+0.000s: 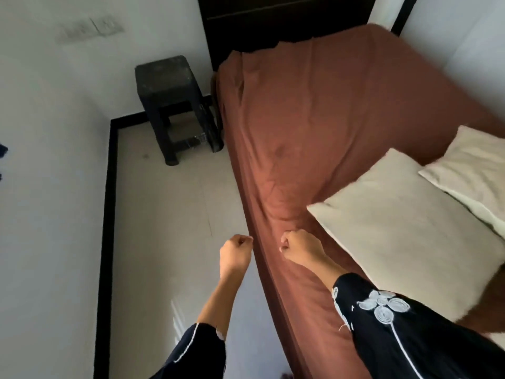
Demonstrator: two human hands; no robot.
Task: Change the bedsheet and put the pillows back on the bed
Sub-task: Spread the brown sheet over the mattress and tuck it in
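Right hand (297, 246): fingers curled tight, gripping a bunch of the brown bedsheet (314, 119) at the near left edge of the bed; creases radiate from the grip toward the bed's centre. Left hand (236, 251): fingers closed in a fist, positioned over the floor (164, 214) just beside the sheet's hanging edge; contact with the fabric cannot be determined. Both forearms emerge from dark sleeves (396, 332) with white embroidery. The bedsheet covers the whole mattress up to the dark headboard (287, 17). Near pillow (404, 242), cream, lies on the sheet just right of the right hand; far pillow (470, 170) overlaps its right edge. A dark stool (175, 105) stands on the floor at the bed's far left corner, against the wall.
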